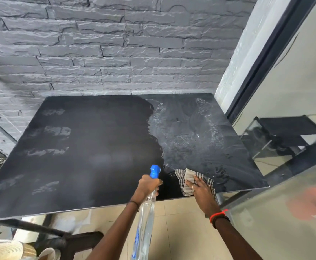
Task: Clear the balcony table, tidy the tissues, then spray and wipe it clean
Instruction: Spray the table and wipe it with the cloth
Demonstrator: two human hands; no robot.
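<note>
The black balcony table [89, 147] fills the middle of the view, its top bare. Wet smears and droplets streak its right half, and faint spray patches dot the left. My left hand [147, 186] grips the neck of a clear spray bottle [146, 218] with a blue nozzle [155, 171] pointing out over the table. My right hand [202, 188] lies flat, fingers straight, pressing a checked grey cloth [186, 180] onto the table near its front right edge.
A grey stone wall [116, 53] backs the table. A glass panel with a dark frame [266, 62] stands along the right side. Below the front edge are beige floor tiles [181, 231], a dark chair [74, 243] and a woven item [7, 249] at bottom left.
</note>
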